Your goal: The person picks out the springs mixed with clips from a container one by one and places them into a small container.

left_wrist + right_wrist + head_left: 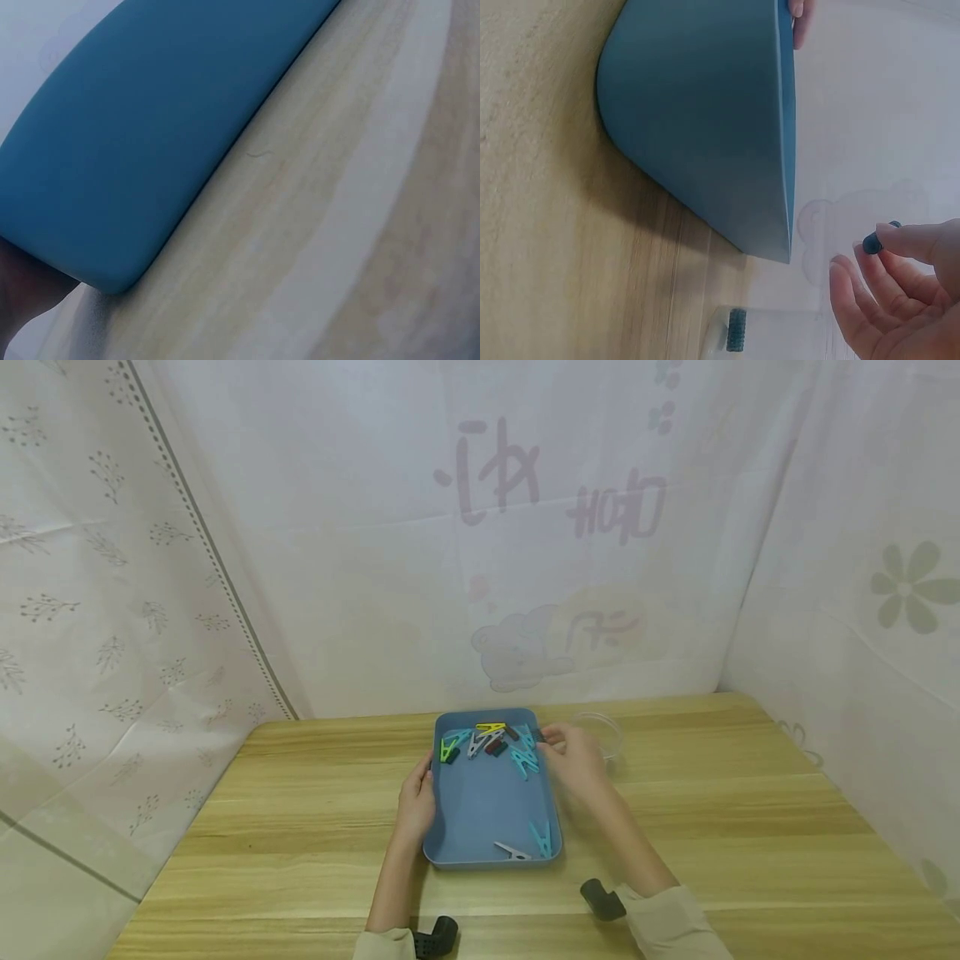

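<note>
A blue tray [487,810] lies on the table, its left side gripped by my left hand [417,802]. In the right wrist view a few of that hand's fingers [800,22] show over the tray's rim. Thumb and forefinger of my right hand [576,762] pinch a small dark cylinder [872,243] just beyond the tray's right edge. Inside the tray, toward the far end, are teal clothespins [524,762], a yellow clothespin [491,727], a lime clothespin [447,748] and several small dark pieces [492,745]. A whitish clothespin [514,852] lies near its front.
A clear container [617,731] stands right of the tray, partly behind my right hand; a dark green ribbed cylinder [736,330] is in it. Black wrist mounts [602,900] stick out by both sleeves. Patterned white cloth [375,568] hangs behind the wooden table [300,827].
</note>
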`<move>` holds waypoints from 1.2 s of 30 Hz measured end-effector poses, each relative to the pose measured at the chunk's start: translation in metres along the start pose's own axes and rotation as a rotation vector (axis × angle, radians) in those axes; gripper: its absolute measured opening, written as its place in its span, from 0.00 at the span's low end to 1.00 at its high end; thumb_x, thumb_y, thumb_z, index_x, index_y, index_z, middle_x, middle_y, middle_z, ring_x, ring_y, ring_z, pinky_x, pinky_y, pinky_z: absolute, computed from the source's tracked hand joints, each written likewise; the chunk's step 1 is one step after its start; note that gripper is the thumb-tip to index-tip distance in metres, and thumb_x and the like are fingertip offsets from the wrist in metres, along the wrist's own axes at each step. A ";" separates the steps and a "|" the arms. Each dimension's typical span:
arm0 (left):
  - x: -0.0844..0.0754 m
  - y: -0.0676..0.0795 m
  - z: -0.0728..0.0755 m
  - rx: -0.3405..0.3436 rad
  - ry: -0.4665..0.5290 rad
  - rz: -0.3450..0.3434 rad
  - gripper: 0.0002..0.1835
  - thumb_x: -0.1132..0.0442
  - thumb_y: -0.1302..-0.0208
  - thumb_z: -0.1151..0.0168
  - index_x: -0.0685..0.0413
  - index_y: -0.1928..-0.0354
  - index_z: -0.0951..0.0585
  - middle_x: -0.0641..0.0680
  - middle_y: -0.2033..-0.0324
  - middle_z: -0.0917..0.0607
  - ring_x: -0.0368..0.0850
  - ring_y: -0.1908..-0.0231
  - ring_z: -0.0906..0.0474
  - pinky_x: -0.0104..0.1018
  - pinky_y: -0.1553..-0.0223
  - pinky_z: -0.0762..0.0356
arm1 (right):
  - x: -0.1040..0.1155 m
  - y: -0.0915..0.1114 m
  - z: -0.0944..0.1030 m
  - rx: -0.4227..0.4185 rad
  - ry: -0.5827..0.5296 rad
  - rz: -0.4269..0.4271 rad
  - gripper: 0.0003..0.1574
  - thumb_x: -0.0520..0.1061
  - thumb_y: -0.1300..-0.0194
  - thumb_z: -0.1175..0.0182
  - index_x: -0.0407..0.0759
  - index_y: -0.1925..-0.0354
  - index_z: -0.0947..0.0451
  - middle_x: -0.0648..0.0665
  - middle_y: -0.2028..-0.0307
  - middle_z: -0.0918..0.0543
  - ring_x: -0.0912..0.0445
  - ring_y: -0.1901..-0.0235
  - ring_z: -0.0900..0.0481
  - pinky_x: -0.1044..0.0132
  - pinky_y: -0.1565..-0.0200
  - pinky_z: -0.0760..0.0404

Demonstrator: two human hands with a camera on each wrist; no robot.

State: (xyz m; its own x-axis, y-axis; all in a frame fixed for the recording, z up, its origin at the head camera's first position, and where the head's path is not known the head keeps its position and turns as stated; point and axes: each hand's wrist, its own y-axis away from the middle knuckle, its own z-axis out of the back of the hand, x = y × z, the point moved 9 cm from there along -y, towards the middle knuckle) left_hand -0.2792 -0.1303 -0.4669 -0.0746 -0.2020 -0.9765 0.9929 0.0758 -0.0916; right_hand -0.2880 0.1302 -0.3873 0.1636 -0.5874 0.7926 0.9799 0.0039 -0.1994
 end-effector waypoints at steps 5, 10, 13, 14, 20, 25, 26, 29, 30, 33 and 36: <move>0.000 -0.001 0.000 -0.002 -0.003 -0.002 0.25 0.72 0.16 0.63 0.72 0.23 0.37 0.72 0.23 0.37 0.70 0.20 0.47 0.64 0.20 0.48 | -0.002 0.002 0.004 -0.006 0.017 0.009 0.17 0.36 0.26 0.37 0.26 0.44 0.20 0.28 0.50 0.13 0.36 0.52 0.12 0.46 0.50 0.10; 0.001 0.000 0.001 -0.005 0.000 0.006 0.25 0.71 0.16 0.62 0.71 0.23 0.37 0.72 0.23 0.36 0.69 0.20 0.47 0.63 0.20 0.48 | -0.005 0.003 0.009 -0.015 0.028 0.008 0.17 0.37 0.26 0.37 0.27 0.44 0.20 0.29 0.49 0.13 0.34 0.50 0.13 0.42 0.47 0.12; 0.002 0.000 0.001 -0.004 -0.003 0.006 0.25 0.72 0.16 0.62 0.72 0.23 0.37 0.71 0.23 0.36 0.69 0.20 0.47 0.63 0.20 0.48 | -0.006 0.003 0.011 -0.018 0.024 0.010 0.17 0.36 0.26 0.37 0.26 0.44 0.20 0.28 0.49 0.14 0.33 0.49 0.14 0.42 0.45 0.13; 0.002 0.000 0.001 -0.004 -0.004 0.008 0.25 0.71 0.16 0.62 0.71 0.22 0.37 0.71 0.23 0.36 0.69 0.20 0.47 0.63 0.20 0.48 | -0.007 0.003 0.012 -0.021 0.021 0.014 0.16 0.35 0.26 0.37 0.25 0.45 0.20 0.27 0.49 0.14 0.33 0.49 0.14 0.42 0.45 0.13; 0.003 -0.001 0.001 -0.003 -0.005 0.015 0.25 0.71 0.16 0.62 0.71 0.22 0.37 0.71 0.22 0.37 0.69 0.20 0.48 0.63 0.20 0.48 | -0.006 0.004 0.019 -0.028 0.015 0.028 0.15 0.33 0.27 0.37 0.24 0.46 0.20 0.26 0.50 0.14 0.33 0.48 0.14 0.43 0.45 0.12; 0.003 -0.001 0.001 -0.004 -0.005 0.015 0.25 0.71 0.16 0.62 0.71 0.22 0.37 0.71 0.22 0.37 0.69 0.20 0.48 0.63 0.20 0.48 | -0.007 0.004 0.024 -0.056 0.022 0.056 0.14 0.32 0.29 0.36 0.24 0.48 0.19 0.27 0.51 0.14 0.33 0.48 0.14 0.41 0.45 0.13; 0.003 -0.001 0.001 -0.005 -0.004 0.014 0.25 0.71 0.16 0.62 0.71 0.22 0.37 0.71 0.22 0.37 0.69 0.20 0.48 0.63 0.20 0.48 | -0.007 0.004 0.024 -0.064 0.024 0.064 0.14 0.32 0.29 0.36 0.24 0.49 0.19 0.27 0.51 0.14 0.34 0.48 0.14 0.41 0.44 0.13; 0.003 -0.001 0.001 -0.005 -0.005 0.013 0.25 0.71 0.16 0.62 0.71 0.22 0.37 0.71 0.23 0.36 0.69 0.20 0.47 0.63 0.20 0.48 | -0.007 0.004 0.027 -0.086 0.020 0.088 0.13 0.31 0.30 0.35 0.23 0.50 0.18 0.28 0.51 0.14 0.35 0.49 0.14 0.41 0.44 0.13; 0.003 -0.001 0.001 -0.006 -0.006 0.013 0.25 0.71 0.16 0.62 0.71 0.22 0.37 0.71 0.23 0.36 0.69 0.20 0.47 0.63 0.20 0.48 | -0.007 0.004 0.028 -0.092 0.017 0.094 0.12 0.31 0.31 0.35 0.23 0.51 0.18 0.28 0.51 0.15 0.35 0.49 0.14 0.41 0.44 0.13; 0.003 -0.001 0.001 -0.006 -0.007 0.016 0.25 0.71 0.16 0.62 0.71 0.22 0.37 0.71 0.22 0.36 0.69 0.20 0.47 0.63 0.20 0.48 | -0.007 0.005 0.030 -0.100 0.010 0.095 0.12 0.30 0.31 0.35 0.23 0.51 0.18 0.27 0.49 0.16 0.35 0.49 0.14 0.41 0.44 0.14; 0.003 -0.001 0.001 -0.003 -0.008 0.017 0.25 0.71 0.15 0.62 0.70 0.22 0.37 0.71 0.22 0.37 0.68 0.20 0.47 0.63 0.20 0.48 | -0.007 0.006 0.032 -0.099 0.011 0.083 0.12 0.30 0.31 0.35 0.24 0.51 0.18 0.27 0.46 0.17 0.36 0.48 0.15 0.40 0.42 0.15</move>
State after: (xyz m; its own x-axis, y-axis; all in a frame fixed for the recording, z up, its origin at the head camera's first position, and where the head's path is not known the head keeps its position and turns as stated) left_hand -0.2801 -0.1315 -0.4693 -0.0569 -0.2080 -0.9765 0.9937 0.0827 -0.0755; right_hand -0.2796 0.1606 -0.3759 0.2416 -0.5976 0.7646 0.9469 -0.0270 -0.3203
